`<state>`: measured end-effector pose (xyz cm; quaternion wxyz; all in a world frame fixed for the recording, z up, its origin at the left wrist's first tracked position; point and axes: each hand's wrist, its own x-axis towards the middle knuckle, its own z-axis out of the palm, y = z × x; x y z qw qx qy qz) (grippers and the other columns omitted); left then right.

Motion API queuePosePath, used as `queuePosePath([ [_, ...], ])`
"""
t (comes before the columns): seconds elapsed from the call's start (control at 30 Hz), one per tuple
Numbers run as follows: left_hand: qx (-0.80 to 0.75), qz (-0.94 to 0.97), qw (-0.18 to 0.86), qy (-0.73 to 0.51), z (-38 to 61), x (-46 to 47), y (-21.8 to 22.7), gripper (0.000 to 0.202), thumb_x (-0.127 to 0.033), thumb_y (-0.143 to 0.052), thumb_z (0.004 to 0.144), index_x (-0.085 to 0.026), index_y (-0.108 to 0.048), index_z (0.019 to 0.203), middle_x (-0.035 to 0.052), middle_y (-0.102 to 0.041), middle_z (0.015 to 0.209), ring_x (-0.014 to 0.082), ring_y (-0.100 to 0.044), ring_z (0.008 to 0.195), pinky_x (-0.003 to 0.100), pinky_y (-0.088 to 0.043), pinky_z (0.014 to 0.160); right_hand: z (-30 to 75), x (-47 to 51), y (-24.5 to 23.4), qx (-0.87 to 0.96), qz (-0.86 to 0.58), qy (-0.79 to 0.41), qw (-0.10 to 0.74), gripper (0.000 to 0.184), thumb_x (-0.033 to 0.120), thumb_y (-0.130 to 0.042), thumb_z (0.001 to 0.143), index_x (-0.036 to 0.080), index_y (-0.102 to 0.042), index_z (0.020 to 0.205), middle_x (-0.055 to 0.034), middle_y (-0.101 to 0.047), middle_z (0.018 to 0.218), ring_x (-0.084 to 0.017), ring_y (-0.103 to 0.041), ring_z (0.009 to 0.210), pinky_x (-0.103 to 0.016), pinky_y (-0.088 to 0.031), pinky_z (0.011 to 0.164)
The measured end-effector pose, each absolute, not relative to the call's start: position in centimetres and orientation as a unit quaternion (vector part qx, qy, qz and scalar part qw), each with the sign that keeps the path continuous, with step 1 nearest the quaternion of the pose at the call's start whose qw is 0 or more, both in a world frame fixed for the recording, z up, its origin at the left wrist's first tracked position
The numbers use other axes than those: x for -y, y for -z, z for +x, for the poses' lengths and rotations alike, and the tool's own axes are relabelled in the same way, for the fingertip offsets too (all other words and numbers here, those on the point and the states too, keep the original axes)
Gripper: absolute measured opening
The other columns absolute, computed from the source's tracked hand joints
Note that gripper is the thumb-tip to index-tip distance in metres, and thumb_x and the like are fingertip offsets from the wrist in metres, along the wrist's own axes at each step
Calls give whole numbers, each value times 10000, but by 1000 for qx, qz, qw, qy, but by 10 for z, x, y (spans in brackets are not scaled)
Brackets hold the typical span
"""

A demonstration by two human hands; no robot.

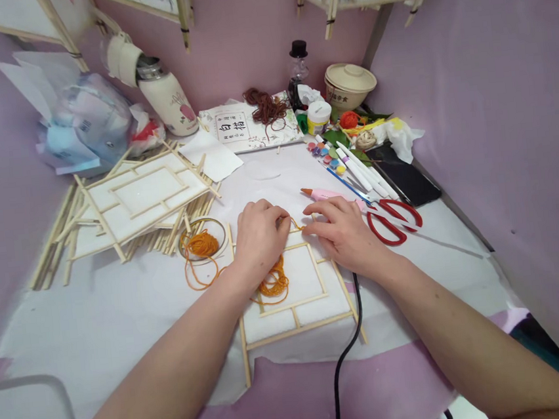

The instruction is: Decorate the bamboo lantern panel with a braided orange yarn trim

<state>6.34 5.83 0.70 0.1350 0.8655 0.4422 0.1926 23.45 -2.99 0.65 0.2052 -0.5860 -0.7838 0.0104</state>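
A small frame of pale wooden sticks with a white panel [271,327] lies in front of me on the table. My left hand [261,239] is over its upper edge, thumb and forefinger pinched on a short stretch of orange yarn [297,225]. Across from it, my right hand [344,233] hovers at the upper right corner, thumb and forefinger spread apart, the thumb tip touching the yarn. A loose orange coil [274,284] rests on the panel, partly hidden by my left wrist. More yarn, in an orange ball [202,244], sits inside a ring to the left.
Red-handled scissors [393,219] and a pink glue gun [327,195] lie to the right, its black cable [341,361] running off the front edge. White pens [362,170] and a phone [405,174] are behind. Stacked frames [162,227] stand left, near a bottle [169,101].
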Motion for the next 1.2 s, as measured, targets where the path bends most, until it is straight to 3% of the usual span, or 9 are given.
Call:
queuePosePath([
  [0.17, -439, 868, 134, -190, 64, -58, -7, 220, -254, -539, 875, -211, -755, 865, 65, -665, 860, 239, -557, 872, 397, -430, 836, 235, 30, -7, 774, -598, -7, 210, 342, 54, -503, 870, 270, -693, 1055, -54, -588, 1273, -260, -436, 1186, -426, -338, 903],
  [0.4, -436, 868, 135, -194, 63, -58, -6, 225, -263, -537, 877, -209, -756, 881, 61, -659, 856, 240, -556, 875, 394, -429, 836, 233, 31, -8, 783, -591, -10, 194, 306, 73, -504, 879, 268, -710, 996, -52, -580, 1288, -266, -417, 1201, -432, -325, 917],
  [0.57, -434, 868, 137, -197, 63, -58, -6, 228, -264, -534, 878, -210, -755, 877, 63, -657, 849, 242, -559, 882, 396, -428, 834, 232, 30, -9, 779, -597, -10, 193, 366, 57, -493, 872, 286, -691, 1077, -55, -562, 1310, -263, -416, 1196, -423, -321, 902],
  [0.93, -433, 870, 133, -196, 56, -54, -11, 217, -254, -542, 888, -199, -751, 904, 68, -643, 864, 237, -548, 877, 391, -423, 815, 231, 29, -8, 783, -598, 0, 172, 291, 125, -491, 916, 287, -695, 1047, -54, -570, 1300, -268, -413, 1173, -427, -299, 877],
  [1.2, -402, 894, 71, -186, 48, -38, -16, 204, -268, -548, 911, -207, -741, 887, 67, -638, 890, 246, -517, 894, 389, -387, 762, 231, 30, -8, 777, -602, -7, 182, 306, 105, -491, 910, 284, -701, 1044, -53, -580, 1280, -263, -421, 1163, -421, -313, 880],
])
